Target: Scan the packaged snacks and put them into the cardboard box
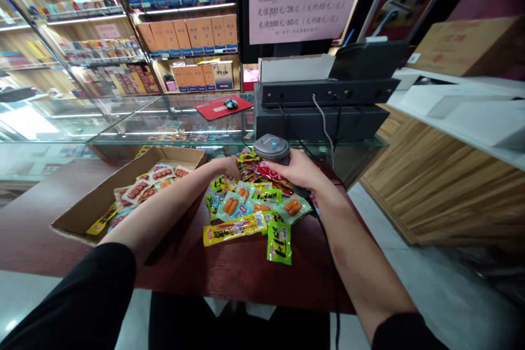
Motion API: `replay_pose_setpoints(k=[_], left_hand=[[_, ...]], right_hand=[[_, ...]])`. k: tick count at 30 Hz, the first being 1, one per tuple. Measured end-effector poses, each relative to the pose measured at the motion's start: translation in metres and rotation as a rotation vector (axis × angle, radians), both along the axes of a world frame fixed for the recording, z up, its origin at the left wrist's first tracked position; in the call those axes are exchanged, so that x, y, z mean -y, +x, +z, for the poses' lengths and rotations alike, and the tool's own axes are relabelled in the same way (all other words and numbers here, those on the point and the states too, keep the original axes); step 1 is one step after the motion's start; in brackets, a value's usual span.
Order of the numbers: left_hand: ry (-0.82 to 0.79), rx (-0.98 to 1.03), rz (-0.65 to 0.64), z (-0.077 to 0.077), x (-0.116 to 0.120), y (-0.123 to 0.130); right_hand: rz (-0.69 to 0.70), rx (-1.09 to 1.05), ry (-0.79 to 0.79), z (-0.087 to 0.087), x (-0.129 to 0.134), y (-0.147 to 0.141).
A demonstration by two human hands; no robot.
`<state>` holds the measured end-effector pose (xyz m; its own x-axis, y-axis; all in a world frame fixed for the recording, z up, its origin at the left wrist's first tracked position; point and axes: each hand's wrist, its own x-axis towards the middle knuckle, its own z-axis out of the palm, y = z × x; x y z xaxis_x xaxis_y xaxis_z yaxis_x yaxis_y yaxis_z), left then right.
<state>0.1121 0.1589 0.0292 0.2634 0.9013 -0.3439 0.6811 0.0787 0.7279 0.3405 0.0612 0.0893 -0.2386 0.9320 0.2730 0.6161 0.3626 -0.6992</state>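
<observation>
In my right hand [301,169] is a grey barcode scanner [271,147] with a small blue light on top, held over the far side of a heap of snack packets [262,194]. My left hand [230,167] reaches into the heap's far left part, its fingers curled down; what they hold is hidden. A red packet [268,171] lies just below the scanner. Nearer me are clear packets of small sausages [231,206], a long yellow packet [233,229] and a green packet [279,243].
Left of the heap stands an open cardboard box [77,213] with more sausage packets, on the dark red table [184,273]. Behind are a glass counter [172,115], a red mouse pad [213,110] and a black cash drawer unit [320,120]. A cable hangs from the scanner down the table's right side.
</observation>
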Motion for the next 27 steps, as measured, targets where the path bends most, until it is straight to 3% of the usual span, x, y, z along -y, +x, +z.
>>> replay_pose_setpoints(k=[2,4,7,12,16,19,23,27], left_hand=[[-0.076,-0.166,-0.063,0.006,0.005,-0.009],[-0.116,-0.199,-0.089,0.010,0.011,-0.016],[-0.084,-0.164,-0.070,0.011,0.016,-0.016],[0.082,-0.302,0.048,0.006,0.019,0.006],[-0.030,-0.291,0.077,0.017,0.022,-0.002],[-0.167,-0.172,0.058,0.037,0.030,-0.033],[-0.367,0.279,0.077,0.058,0.049,-0.072],[-0.284,0.689,0.316,0.054,0.067,-0.079]], right_hand=[[0.020,-0.015,-0.003,-0.002,-0.001,-0.001],[0.041,-0.024,-0.001,-0.005,-0.002,-0.003],[0.040,-0.022,-0.005,-0.009,-0.002,-0.006],[0.025,-0.008,-0.019,-0.009,-0.001,-0.008],[0.016,-0.002,-0.002,-0.006,0.000,-0.009],[0.011,0.016,0.001,-0.005,0.003,-0.012],[0.039,0.038,-0.003,-0.004,0.008,-0.021],[0.071,0.089,-0.036,-0.001,0.013,-0.028]])
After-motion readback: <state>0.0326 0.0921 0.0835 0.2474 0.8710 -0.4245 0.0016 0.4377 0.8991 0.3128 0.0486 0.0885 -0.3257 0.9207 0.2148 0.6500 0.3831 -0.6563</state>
